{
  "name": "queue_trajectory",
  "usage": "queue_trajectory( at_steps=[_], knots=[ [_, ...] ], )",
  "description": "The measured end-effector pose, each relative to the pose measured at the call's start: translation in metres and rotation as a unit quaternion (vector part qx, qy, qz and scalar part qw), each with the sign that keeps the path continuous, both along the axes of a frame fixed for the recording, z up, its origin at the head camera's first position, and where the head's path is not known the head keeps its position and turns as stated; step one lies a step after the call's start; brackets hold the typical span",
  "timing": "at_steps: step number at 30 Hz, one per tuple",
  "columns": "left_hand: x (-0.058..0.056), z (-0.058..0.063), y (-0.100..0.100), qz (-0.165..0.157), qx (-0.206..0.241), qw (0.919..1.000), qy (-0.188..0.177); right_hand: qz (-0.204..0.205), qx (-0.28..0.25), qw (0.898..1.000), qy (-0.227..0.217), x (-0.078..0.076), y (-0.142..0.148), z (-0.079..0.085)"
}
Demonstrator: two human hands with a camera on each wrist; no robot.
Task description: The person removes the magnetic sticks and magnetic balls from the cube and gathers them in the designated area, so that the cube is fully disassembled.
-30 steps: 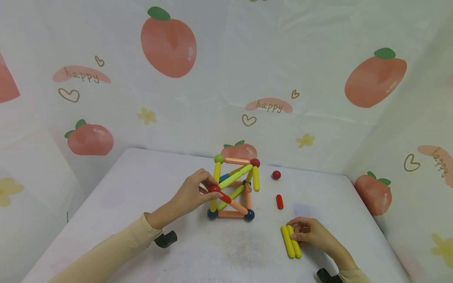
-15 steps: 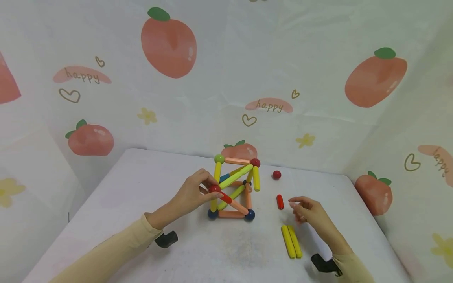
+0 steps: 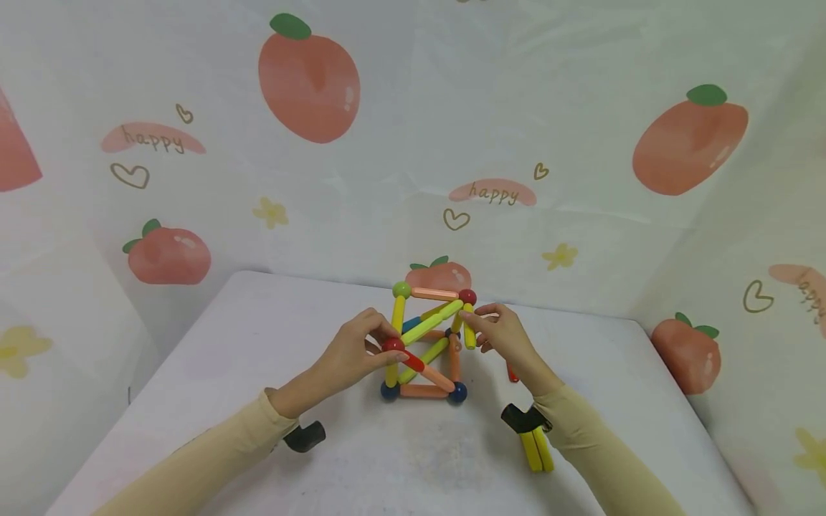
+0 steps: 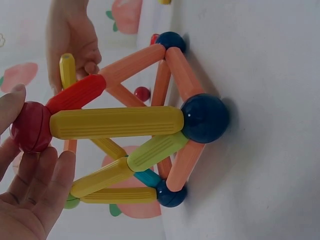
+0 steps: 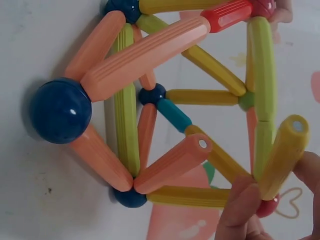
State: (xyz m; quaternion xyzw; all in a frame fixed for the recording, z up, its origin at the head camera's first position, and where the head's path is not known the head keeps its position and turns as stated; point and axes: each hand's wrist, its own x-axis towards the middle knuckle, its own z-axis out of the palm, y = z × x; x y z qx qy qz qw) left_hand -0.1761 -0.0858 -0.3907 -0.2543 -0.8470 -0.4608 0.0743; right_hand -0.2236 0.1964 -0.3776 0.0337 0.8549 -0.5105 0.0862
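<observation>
Head: with left hand (image 3: 351, 351), grips red ball (image 3: 394, 346) of frame (image 3: 422, 391) on table (image 3: 400, 459); with right hand (image 3: 510, 335), pinches yellow rod (image 3: 470, 338). Left wrist: holds red ball against red rod (image 4: 77, 93). Right wrist: pinches yellow rod beside second ball (image 5: 271, 206).

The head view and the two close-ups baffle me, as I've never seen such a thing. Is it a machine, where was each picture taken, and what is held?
No machine: a person is working with bare hands. The wide picture looks forward and down from the head; the two close-ups are taken from the wrists, one for each hand.

On the white table stands a frame of coloured rods joined by balls. The left hand holds a red ball at its near upper corner. The right hand holds a yellow rod just below the far red ball.

Two loose yellow rods and a small red rod lie nearby, partly hidden.
</observation>
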Motion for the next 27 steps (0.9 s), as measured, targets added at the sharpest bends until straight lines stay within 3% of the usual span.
queue_trajectory(
  at_steps=[8,15,22,27],
  knots=[
    [0.000,-0.002,0.000,-0.006,0.003,1.0000,-0.001,0.018,0.006,1.000,0.000,-0.008,0.002,0.001],
    [0.000,-0.001,0.000,0.000,-0.001,1.0000,0.000,0.071,0.027,0.997,0.025,-0.007,0.014,-0.002],
    [0.000,0.000,0.000,0.002,-0.002,1.0000,0.000,0.079,0.025,0.996,0.027,0.007,0.036,-0.011],
    [0.000,0.000,0.000,0.004,-0.002,1.0000,-0.004,0.078,0.015,0.997,-0.007,0.028,0.063,-0.019]
  ],
)
